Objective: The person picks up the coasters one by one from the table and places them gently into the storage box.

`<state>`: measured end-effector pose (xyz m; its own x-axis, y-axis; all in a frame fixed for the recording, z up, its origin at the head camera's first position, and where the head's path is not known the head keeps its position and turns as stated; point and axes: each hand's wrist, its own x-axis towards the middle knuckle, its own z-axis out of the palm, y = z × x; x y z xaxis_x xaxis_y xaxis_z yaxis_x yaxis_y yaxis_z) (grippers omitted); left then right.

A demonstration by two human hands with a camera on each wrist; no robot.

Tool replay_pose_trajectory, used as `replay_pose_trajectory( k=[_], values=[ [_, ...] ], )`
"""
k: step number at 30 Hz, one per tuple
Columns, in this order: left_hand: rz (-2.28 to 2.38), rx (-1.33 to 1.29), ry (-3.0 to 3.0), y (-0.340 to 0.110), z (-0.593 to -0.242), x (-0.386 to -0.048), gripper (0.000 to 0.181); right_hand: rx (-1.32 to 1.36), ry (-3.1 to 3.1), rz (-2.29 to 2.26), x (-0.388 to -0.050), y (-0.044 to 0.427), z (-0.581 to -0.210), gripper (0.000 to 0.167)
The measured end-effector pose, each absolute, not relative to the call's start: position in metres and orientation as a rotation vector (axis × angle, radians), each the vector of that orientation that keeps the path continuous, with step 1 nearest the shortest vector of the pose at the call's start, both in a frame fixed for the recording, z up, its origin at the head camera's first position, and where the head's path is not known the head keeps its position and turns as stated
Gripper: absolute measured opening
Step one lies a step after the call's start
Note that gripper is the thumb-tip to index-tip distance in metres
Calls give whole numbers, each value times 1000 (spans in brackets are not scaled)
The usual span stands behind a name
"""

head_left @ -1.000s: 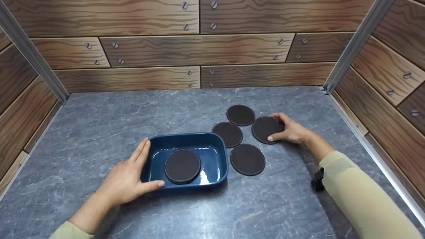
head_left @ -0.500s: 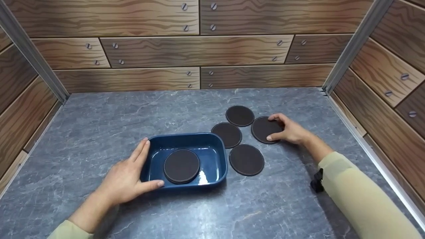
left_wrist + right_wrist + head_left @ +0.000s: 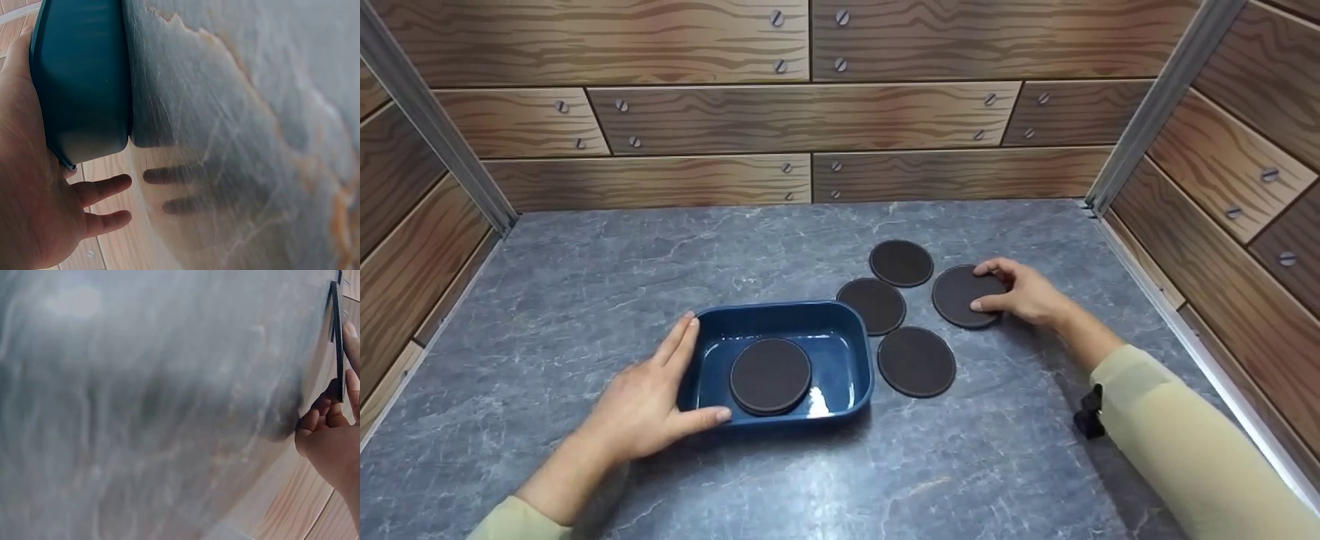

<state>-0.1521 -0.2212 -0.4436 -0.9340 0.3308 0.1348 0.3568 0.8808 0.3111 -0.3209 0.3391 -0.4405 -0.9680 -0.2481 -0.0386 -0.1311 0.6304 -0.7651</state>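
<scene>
A blue rectangular dish holds one dark round disc, maybe with another beneath it. My left hand grips the dish's left end, thumb over the near rim, fingertips at the far left corner. The left wrist view has the dish's outer wall beside the left hand, two fingers extended below it. On the right, my right hand pinches a dark disc, thumb on top. Seen edge-on in the right wrist view, that disc is between the fingers of the right hand.
Three more dark discs lie between the dish and the right hand: one farther back, one by the dish's far right corner, one nearer. Wood-patterned walls enclose the grey marbled table at the back and sides.
My right hand has shifted slightly right with its disc, widening the gap to the neighbouring discs. The left hand and the dish stay in place.
</scene>
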Motion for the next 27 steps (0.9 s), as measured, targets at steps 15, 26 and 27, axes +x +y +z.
replay_pose_trajectory(
  k=[15,26,27],
  values=[
    [-510,-545,-2961,-221,-444,-152,123,-349,2721,-1417,-304,326,-403,53],
    [-514,-545,-2967,-221,-444,-152,122,-447,2618,-1614,-289,293,-380,56],
    [-515,-544,-2966,-221,-444,-152,122,-462,2604,-1629,-288,290,-378,56]
  ],
)
